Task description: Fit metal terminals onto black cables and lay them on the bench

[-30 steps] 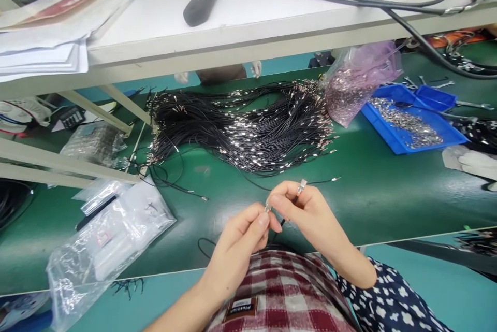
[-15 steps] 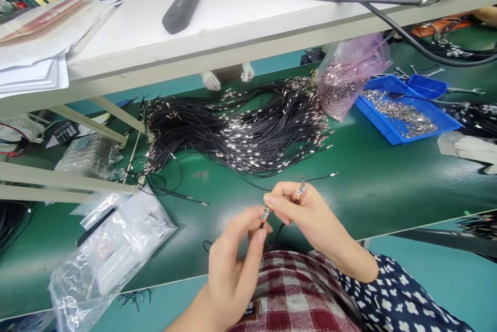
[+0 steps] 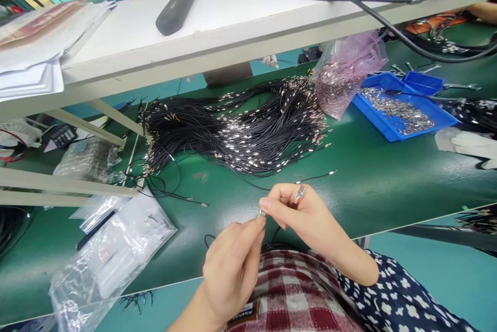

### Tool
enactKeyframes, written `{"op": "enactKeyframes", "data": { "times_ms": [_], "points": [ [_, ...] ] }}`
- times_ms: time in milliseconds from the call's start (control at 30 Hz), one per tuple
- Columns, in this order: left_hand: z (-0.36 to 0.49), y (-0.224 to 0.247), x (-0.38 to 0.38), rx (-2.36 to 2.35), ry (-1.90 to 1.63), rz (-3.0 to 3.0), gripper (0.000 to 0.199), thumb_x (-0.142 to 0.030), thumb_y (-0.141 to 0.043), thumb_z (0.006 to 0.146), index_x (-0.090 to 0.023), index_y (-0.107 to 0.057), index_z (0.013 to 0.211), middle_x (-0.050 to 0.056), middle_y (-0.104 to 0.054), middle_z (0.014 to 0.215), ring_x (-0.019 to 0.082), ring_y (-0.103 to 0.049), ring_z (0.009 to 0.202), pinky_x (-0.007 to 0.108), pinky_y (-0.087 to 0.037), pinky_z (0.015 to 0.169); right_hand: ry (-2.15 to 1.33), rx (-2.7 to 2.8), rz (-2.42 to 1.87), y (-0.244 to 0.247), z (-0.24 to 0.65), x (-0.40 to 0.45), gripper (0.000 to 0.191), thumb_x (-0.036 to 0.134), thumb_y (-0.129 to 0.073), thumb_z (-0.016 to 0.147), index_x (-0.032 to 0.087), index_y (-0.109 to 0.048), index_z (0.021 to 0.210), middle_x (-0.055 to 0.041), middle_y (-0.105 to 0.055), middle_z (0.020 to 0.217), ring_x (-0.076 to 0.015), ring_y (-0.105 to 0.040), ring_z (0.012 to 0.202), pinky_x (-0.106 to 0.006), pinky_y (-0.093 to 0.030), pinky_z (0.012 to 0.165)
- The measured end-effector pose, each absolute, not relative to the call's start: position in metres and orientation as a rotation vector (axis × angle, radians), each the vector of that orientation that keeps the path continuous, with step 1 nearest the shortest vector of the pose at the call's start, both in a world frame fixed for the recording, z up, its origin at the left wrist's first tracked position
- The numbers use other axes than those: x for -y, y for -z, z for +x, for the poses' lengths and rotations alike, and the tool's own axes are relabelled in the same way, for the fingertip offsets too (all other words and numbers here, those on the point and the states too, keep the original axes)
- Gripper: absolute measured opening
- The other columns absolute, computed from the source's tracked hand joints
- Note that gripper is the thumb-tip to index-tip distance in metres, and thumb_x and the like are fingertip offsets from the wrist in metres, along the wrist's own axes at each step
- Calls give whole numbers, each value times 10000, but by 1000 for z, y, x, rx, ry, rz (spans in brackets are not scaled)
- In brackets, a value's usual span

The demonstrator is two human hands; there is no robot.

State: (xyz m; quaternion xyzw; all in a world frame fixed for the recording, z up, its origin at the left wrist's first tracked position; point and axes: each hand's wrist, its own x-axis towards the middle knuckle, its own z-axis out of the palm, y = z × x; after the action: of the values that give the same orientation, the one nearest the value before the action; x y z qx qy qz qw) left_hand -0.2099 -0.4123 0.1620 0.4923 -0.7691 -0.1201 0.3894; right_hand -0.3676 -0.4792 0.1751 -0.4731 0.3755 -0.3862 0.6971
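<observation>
In front of my body both hands meet above the green table [image 3: 361,202]. My left hand [image 3: 235,259] is closed, thumb and forefinger pinching a small metal cable connector [image 3: 262,213]. The thumb and forefinger of my right hand [image 3: 295,213] press on that same connector from the other side. A second metal connector [image 3: 300,195], with some orange on it, sticks up between the right hand's fingers; its black cable runs down below. Just beyond lies a large bundle of thin black cables [image 3: 186,130] with metal ends. One loose cable end [image 3: 332,172] points right.
A blue tray [image 3: 399,135] of small metal parts and a pink bag [image 3: 337,88] stand at back right. Plastic bags [image 3: 128,249] lie at left. A white shelf [image 3: 128,37] crosses above, holding papers [image 3: 31,73] and a black-handled tool [image 3: 176,11]. Across the table is a co-worker's gloved hand [image 3: 271,60].
My left hand has turned and its fingers have closed in, now covering most of the connector. Beyond the table, the co-worker's gloved hands have moved. The view has shifted slightly.
</observation>
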Motion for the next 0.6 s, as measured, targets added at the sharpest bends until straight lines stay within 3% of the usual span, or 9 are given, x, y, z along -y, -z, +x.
{"op": "enactKeyframes", "data": {
  "times_ms": [600],
  "points": [
    [-200,-155,412,2012,279,1133,595,71,-559,778,-223,-507,1293,76,-711,969,171,-669,788,272,-531,699,851,-850,-1046,-170,-366,479,314,351,-623,858,171,-546,612,47,-454,510,-87,-375,487,-218,-313,464]
  ]
}}
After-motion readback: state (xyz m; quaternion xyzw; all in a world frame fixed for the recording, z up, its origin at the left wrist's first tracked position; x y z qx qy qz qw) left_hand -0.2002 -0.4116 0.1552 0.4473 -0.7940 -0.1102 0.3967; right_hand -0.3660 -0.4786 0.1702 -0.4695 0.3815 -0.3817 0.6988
